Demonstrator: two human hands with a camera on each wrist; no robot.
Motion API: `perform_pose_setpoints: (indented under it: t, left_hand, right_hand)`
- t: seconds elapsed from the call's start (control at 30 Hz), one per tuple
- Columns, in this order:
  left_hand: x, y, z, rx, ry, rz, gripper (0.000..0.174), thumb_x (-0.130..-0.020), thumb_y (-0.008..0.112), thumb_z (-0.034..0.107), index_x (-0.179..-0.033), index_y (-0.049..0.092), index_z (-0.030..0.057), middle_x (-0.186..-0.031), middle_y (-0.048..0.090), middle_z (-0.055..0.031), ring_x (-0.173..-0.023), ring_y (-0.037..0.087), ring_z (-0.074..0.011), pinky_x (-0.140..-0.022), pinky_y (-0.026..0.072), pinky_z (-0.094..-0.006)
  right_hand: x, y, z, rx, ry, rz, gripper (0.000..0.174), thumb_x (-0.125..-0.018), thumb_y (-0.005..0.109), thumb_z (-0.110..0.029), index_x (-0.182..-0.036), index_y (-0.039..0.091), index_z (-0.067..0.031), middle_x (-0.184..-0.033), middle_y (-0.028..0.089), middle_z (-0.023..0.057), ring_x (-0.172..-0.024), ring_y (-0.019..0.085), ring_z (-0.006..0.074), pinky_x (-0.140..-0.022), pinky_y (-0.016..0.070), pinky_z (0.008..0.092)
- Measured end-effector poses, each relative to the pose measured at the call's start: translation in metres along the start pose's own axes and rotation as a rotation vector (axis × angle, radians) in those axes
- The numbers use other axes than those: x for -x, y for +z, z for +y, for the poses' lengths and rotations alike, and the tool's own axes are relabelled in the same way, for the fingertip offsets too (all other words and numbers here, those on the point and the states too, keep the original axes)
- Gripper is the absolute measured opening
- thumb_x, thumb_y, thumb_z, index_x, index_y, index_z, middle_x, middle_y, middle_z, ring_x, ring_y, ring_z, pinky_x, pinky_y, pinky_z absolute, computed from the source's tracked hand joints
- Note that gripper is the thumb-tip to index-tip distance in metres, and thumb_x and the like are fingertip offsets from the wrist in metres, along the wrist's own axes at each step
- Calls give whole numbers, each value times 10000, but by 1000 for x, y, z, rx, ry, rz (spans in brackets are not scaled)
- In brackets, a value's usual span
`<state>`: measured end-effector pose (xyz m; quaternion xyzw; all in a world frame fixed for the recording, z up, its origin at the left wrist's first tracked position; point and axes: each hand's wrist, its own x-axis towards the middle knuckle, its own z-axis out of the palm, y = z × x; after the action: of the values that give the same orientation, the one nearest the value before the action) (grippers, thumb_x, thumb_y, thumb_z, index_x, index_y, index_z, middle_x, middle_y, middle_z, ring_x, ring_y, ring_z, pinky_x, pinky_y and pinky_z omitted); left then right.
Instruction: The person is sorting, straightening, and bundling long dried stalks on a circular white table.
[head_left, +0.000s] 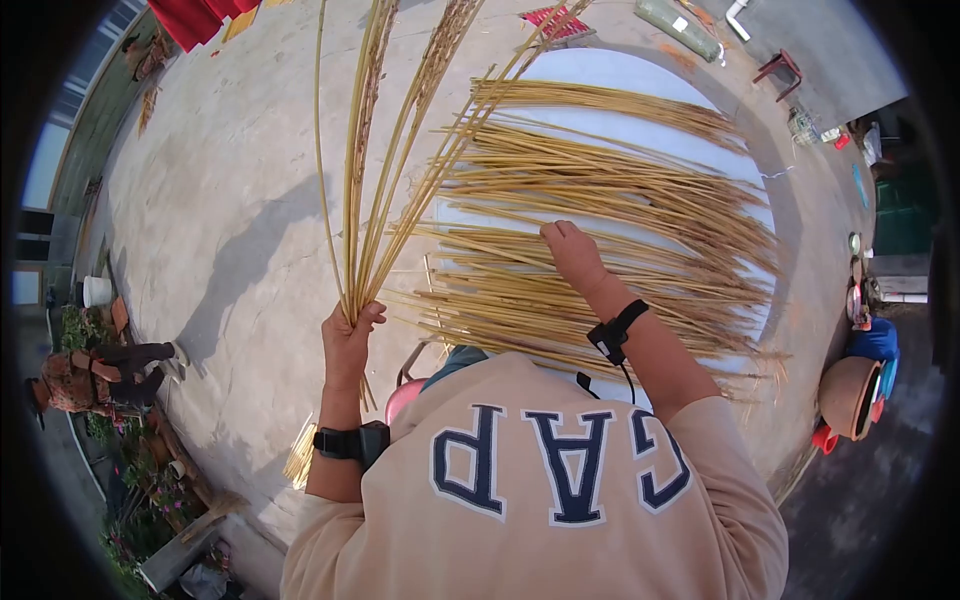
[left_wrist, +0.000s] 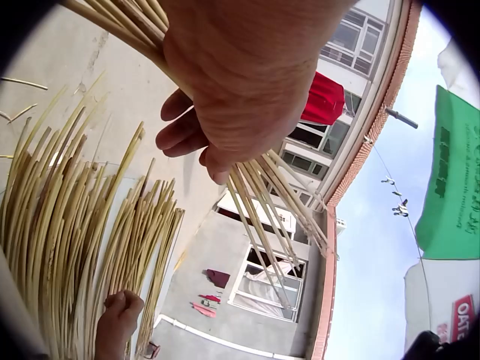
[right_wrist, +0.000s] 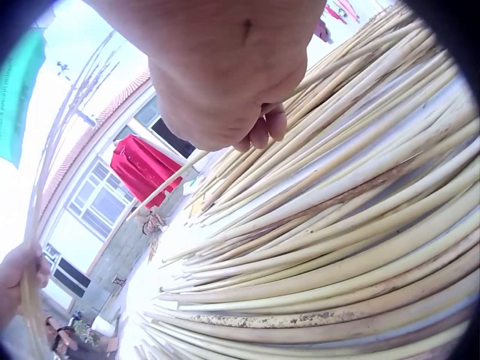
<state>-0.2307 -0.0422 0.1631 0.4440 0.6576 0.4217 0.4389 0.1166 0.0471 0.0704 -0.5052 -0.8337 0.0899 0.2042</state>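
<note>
My left hand (head_left: 347, 345) grips a bundle of long, dry straw-coloured stalks (head_left: 358, 240) near its lower end. The stalks fan out upward, and some carry brownish seed heads. In the left wrist view the fingers (left_wrist: 184, 131) curl around the bundle. My right hand (head_left: 578, 260) is over the stalks spread on the round white table (head_left: 590, 65). Its curled fingers (right_wrist: 259, 135) pinch a stalk (right_wrist: 169, 184), which sticks out past the hand in the right wrist view. The spread stalks (head_left: 600, 160) lie sideways in several loose groups.
A small bunch of cut stalks (head_left: 300, 455) lies on the concrete ground at the lower left. A pink seat (head_left: 403, 398) is beside me. Another person (head_left: 85, 380) is at the far left by plants. A low stool (head_left: 778, 75) and a brown pot (head_left: 848, 398) stand at the right.
</note>
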Motion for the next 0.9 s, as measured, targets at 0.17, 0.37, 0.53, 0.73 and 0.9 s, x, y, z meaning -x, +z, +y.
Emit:
perform_pose_setpoints:
  t: [0.17,0.37,0.53,0.73,0.9]
  left_hand:
    - [-11,53,26,-219,212,-247,219,-843,589,189,-986,583,24,-789,645,-86,-691,590,-155,-638,450,-252]
    - [-20,90,33,-385,94,-533,183,-837,581,188,-963,571,56,-709,609,-128,-637,586,-206,-590,434,-290]
    - [-29,66,16,-297,87,-449,140,-816,599,142,-902,572,36,-634,551,-17,-553,468,-82,-532,386,-226]
    - [-27,-4,15,-78,-122,-151,129,-761,664,81,-846,579,34,-643,518,40,-530,416,-37,-479,337,-177]
    - [-21,-31,13,55,-71,17,160,-738,682,56,-820,545,53,-612,485,38,-510,400,-35,-458,323,-176]
  right_hand:
    - [8,-27,-67,-47,-244,-66,191,-680,541,-58,-863,488,-70,-767,491,89,-781,526,244,-625,460,336]
    - [6,-47,-92,-151,-286,45,127,-687,534,-89,-808,516,-56,-829,517,85,-794,529,236,-655,462,324]
    - [7,-81,-70,12,-201,450,150,-726,572,-77,-872,548,-50,-865,540,102,-776,538,243,-666,470,334]
    - [39,-50,-1,-159,262,159,163,-739,594,-66,-900,567,-57,-916,527,90,-885,515,273,-763,436,430]
    - [65,10,17,6,225,-199,174,-745,588,-74,-919,576,-76,-931,526,93,-948,501,285,-767,424,441]
